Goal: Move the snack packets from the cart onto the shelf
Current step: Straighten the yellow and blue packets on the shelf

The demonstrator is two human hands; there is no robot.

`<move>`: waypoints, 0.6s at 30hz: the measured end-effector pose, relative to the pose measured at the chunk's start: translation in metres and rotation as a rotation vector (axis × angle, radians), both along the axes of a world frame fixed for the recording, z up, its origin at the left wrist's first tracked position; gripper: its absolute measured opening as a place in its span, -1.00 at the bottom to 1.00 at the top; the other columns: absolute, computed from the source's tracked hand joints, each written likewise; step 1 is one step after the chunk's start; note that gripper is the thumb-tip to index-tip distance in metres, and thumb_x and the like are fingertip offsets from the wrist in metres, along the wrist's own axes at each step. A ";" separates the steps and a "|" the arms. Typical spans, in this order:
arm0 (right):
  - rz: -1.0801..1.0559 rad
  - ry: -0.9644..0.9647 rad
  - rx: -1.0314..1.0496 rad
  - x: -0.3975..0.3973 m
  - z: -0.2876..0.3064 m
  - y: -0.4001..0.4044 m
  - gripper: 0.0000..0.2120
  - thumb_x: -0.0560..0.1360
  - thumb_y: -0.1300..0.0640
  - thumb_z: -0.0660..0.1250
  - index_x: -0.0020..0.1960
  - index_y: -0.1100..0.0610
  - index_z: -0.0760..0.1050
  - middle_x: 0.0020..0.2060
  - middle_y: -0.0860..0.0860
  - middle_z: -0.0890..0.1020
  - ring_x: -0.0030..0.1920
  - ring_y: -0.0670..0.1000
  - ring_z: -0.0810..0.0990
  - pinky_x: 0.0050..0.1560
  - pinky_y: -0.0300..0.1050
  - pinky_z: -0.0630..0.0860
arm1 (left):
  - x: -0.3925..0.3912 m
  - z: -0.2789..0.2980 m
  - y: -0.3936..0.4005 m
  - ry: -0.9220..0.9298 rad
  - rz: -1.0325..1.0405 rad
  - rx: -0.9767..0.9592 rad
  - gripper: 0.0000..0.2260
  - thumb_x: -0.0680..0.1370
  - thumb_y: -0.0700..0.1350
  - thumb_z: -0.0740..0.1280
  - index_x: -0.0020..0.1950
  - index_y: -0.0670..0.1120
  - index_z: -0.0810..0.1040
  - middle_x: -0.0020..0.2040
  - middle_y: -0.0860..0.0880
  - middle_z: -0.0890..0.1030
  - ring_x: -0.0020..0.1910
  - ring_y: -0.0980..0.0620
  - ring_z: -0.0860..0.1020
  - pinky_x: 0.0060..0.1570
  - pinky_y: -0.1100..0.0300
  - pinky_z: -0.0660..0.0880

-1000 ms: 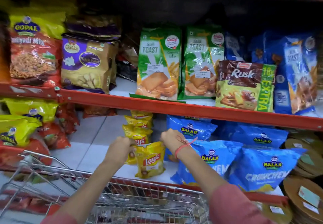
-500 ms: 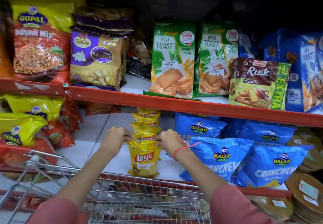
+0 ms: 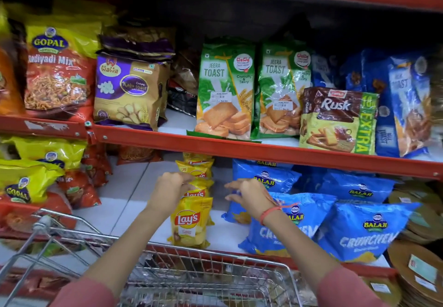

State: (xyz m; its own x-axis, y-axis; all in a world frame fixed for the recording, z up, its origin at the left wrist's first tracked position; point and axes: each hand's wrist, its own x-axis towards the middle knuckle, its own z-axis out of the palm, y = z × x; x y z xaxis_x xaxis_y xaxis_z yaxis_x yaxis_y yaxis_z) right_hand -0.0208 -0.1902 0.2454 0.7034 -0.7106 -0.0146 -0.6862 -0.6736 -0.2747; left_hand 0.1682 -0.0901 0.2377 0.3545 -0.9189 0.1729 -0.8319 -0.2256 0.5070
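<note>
Nearest, the wire cart [image 3: 79,234] stands against the red front lip of the lower shelf [image 3: 134,206]; what remains in its basket is blurred and cannot be identified. Both forearms pass over the cart rim onto the shelf. Current step, as judged: seating a row of yellow Lay's packets [image 3: 190,225] on the white shelf floor, the front packet upright just behind the lip and the others filed behind it toward the back. The left hand [image 3: 169,190] is curled against the left side of the row near its middle, fingers closed on a packet top as far as can be seen. The right hand [image 3: 249,195] hangs just right of the row with fingers spread and gripping nothing. Next move, as judged: free the left hand, draw both arms back over the cart rim and fetch another packet. Clearances: bare floor lies left of the row up to the red and yellow Gopal bags [image 3: 36,179]; the blue Balaji bags [image 3: 287,220] crowd the right side, near the right wrist. Overhead, the red edge of the upper shelf [image 3: 239,149] limits lift height at the rear.
</note>
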 end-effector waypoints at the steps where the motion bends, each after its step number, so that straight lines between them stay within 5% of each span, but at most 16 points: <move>1: -0.017 -0.016 -0.006 -0.014 0.004 -0.004 -0.64 0.52 0.03 0.34 0.30 0.05 0.49 0.26 0.07 0.58 0.26 0.08 0.52 0.24 -0.05 0.48 | -0.013 0.003 -0.006 0.027 -0.036 -0.011 -0.76 0.48 -0.10 0.41 0.14 -0.09 0.64 0.16 -0.10 0.67 0.16 -0.06 0.60 0.18 0.13 0.48; 6: -0.153 0.090 -0.043 -0.088 0.014 -0.035 -0.60 0.54 0.03 0.33 0.36 0.03 0.41 0.32 0.08 0.51 0.33 0.06 0.45 0.24 -0.06 0.43 | -0.080 0.005 -0.040 0.089 -0.210 0.040 -0.66 0.47 -0.05 0.41 0.20 -0.16 0.59 0.19 -0.14 0.65 0.17 -0.06 0.60 0.20 0.15 0.46; 12: -0.284 0.333 -0.113 -0.160 0.011 -0.061 -0.68 0.55 0.17 0.30 0.30 0.13 0.45 0.23 0.13 0.57 0.24 0.13 0.55 0.18 0.01 0.54 | -0.126 -0.008 -0.072 0.009 -0.179 0.169 -0.67 0.50 -0.04 0.38 0.22 -0.13 0.56 0.12 -0.19 0.67 0.15 -0.12 0.58 0.16 0.09 0.48; 18: -0.276 0.262 -0.089 -0.154 0.007 -0.067 -0.76 0.56 0.30 0.22 0.19 0.19 0.55 0.10 0.17 0.67 0.11 0.11 0.63 0.05 -0.03 0.56 | -0.119 -0.015 -0.067 -0.001 -0.037 0.149 -0.81 0.51 -0.08 0.38 0.08 -0.12 0.62 -0.03 -0.19 0.69 0.00 -0.13 0.62 0.00 0.05 0.54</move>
